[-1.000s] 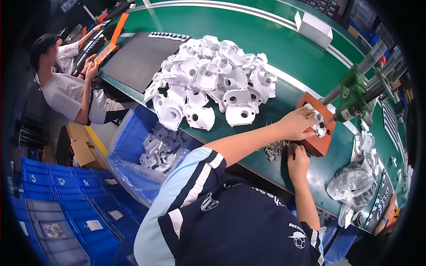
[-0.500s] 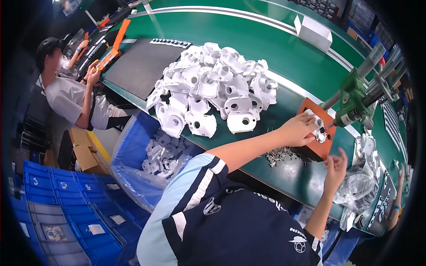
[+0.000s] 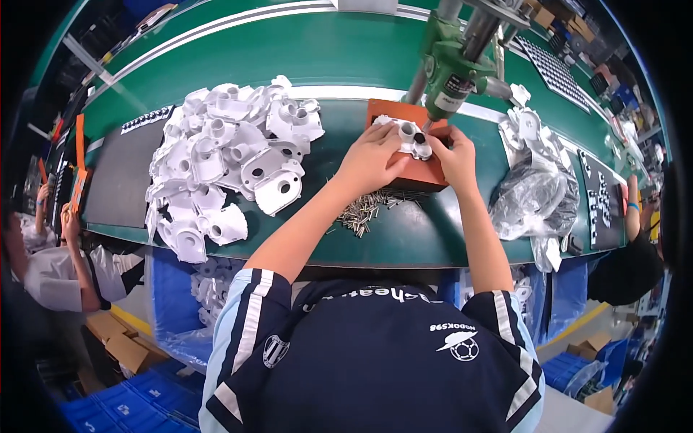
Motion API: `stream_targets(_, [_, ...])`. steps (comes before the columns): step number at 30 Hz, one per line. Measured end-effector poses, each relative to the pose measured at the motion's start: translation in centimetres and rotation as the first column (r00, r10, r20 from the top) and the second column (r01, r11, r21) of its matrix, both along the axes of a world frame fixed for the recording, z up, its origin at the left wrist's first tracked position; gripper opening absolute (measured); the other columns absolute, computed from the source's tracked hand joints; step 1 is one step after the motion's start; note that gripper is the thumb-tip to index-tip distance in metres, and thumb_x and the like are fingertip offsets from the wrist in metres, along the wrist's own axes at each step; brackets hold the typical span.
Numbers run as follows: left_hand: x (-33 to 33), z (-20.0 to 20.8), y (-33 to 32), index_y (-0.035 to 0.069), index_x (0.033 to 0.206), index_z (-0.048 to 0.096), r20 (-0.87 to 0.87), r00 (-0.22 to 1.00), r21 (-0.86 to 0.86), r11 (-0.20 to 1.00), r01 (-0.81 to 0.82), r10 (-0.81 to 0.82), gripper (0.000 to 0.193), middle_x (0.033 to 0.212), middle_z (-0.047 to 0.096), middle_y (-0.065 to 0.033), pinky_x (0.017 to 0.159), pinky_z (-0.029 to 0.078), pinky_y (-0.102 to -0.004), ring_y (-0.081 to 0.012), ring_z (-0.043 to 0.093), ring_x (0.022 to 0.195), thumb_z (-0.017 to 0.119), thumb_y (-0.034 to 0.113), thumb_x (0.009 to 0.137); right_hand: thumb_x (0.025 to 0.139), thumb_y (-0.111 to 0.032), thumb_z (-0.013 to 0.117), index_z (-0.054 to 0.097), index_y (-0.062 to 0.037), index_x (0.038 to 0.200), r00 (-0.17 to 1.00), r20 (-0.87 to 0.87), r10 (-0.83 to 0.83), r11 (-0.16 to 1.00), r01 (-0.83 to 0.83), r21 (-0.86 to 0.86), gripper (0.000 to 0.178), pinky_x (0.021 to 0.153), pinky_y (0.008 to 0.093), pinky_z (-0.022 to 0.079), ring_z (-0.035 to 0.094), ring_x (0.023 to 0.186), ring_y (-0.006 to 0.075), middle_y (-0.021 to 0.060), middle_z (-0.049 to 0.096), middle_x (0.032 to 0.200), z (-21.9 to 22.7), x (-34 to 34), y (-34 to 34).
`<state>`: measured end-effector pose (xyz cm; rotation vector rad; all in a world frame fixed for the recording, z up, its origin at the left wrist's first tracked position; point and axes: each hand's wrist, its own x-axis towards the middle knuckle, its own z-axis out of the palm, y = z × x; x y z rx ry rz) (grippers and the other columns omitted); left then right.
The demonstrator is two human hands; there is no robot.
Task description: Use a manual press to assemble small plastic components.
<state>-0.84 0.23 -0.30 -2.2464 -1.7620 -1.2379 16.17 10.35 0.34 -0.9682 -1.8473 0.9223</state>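
A white plastic housing with round collars and a dark hole lies on an orange block at the middle of the bench. My left hand grips its left side, fingers over the top and thumb at the near edge. At the housing's right side, my right hand has its fingers closed together; whatever they pinch is hidden. Just above these fingertips ends the tip of a green press. Loose metal pins lie in a heap in front of the block, under my left forearm.
A big pile of white housings covers the bench on the left, beside a dark mat. Right of the block lies a clear plastic bag with white parts. A blue lined bin stands below the bench edge. Co-workers are at both sides.
My view has swung to the right. My right hand has come up from beside the block to the housing's right side. My left hand stays on the housing.
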Motion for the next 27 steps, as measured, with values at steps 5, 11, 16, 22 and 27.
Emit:
stream_targets(5, [0.2,-0.3,0.1,0.000,0.100,0.056,-0.008,1.000,-0.010,1.000,-0.011,0.011,0.032,0.118,0.055,-0.0218,0.104,0.034,-0.0430,-0.0369,0.049,0.115,0.060,0.026,0.081,0.076,-0.012,0.067,0.066,0.0038,0.088,0.999,-0.001,0.052,0.998,-0.052,-0.021,0.020,0.066,0.0247,0.047,0.061,0.068,0.0119,0.0096,0.066,0.074,0.5,0.2,0.0])
stream_targets(11, [0.5,0.0,0.1,0.000,0.099,0.057,0.012,1.000,-0.014,1.000,-0.008,0.008,0.032,0.118,0.056,-0.0213,0.104,0.034,-0.0429,-0.0362,0.049,0.115,0.060,0.025,0.080,0.076,-0.008,0.065,0.065,0.0066,0.087,0.987,-0.128,0.092,0.981,-0.112,-0.158,0.018,0.067,0.0232,0.047,0.060,0.072,0.0093,0.0077,0.067,0.078,0.0,0.0,1.4])
stream_targets(16, [0.0,0.2,-0.2,0.000,0.102,0.057,0.019,1.000,-0.006,1.000,0.004,-0.004,0.034,0.117,0.056,-0.0218,0.103,0.034,-0.0427,-0.0358,0.049,0.116,0.060,0.025,0.080,0.076,-0.009,0.065,0.064,0.0050,0.084,0.994,-0.038,0.107,0.983,-0.111,-0.149,0.016,0.067,0.0234,0.046,0.059,0.070,0.0094,0.0076,0.066,0.077,0.1,-0.7,1.3])
stream_targets(22, [-0.2,-1.1,0.6,-0.001,0.106,0.056,-0.020,1.000,0.084,0.996,-0.009,0.011,0.039,0.115,0.056,-0.0219,0.101,0.036,-0.0438,-0.0358,0.051,0.112,0.061,0.024,0.076,0.076,-0.014,0.068,0.063,0.0050,0.086,0.988,0.135,0.070,0.991,-0.084,0.101,0.022,0.070,0.0269,0.047,0.060,0.074,0.0127,0.0109,0.064,0.082,1.1,-0.6,1.0])
stream_targets(27, [0.2,-0.8,0.2,-0.005,0.110,0.053,0.026,1.000,0.058,0.998,0.009,-0.010,0.046,0.116,0.056,-0.0228,0.102,0.035,-0.0436,-0.0360,0.050,0.114,0.061,0.028,0.078,0.082,-0.008,0.062,0.063,0.0029,0.093,0.968,0.194,0.161,0.924,-0.217,0.316,0.016,0.083,0.0298,0.043,0.058,0.094,0.0225,0.0142,0.060,0.101,-0.1,0.9,0.9])
